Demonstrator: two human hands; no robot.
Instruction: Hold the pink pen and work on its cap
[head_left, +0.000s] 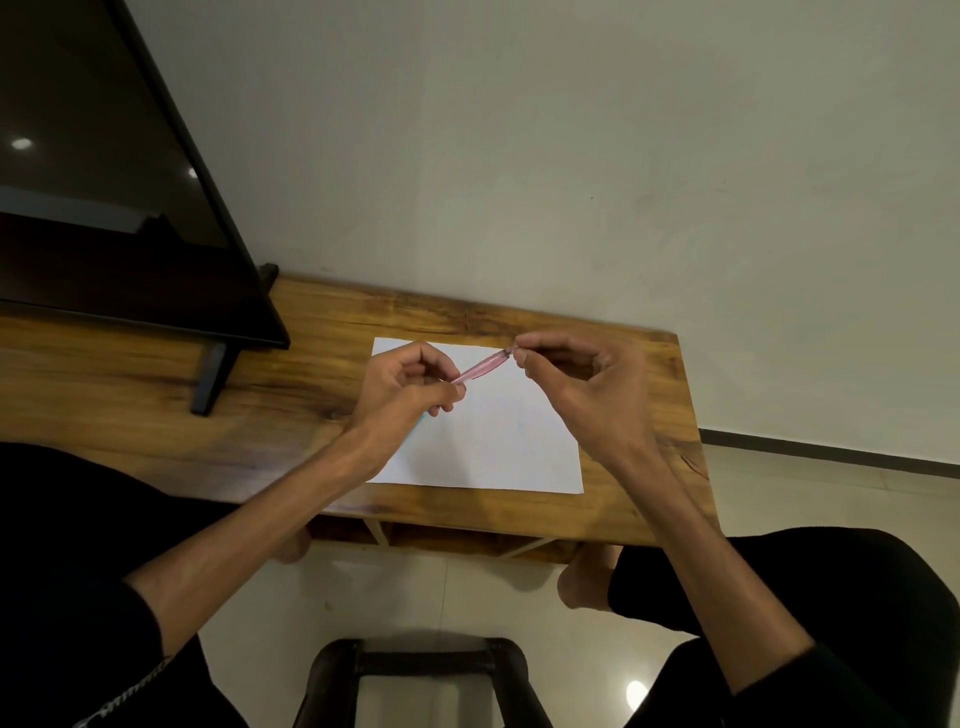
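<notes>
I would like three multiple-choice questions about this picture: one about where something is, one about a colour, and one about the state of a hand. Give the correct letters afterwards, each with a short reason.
1. Where does the white paper lie?
A. on the wooden table
B. on the floor
C. on the stool

2. What colour is the pen held between the hands?
A. green
B. pink
C. black

3. What is the right hand doing?
A. lying flat on the paper
B. hanging idle beside the table
C. pinching the far end of the pen

Answers:
1. A, the sheet lies flat on the wood, to the right of the dark screen.
2. B, the translucent barrel looks pink against the paper.
3. C, its thumb and fingertips close on the pen's end, while the left hand grips the near end.
</notes>
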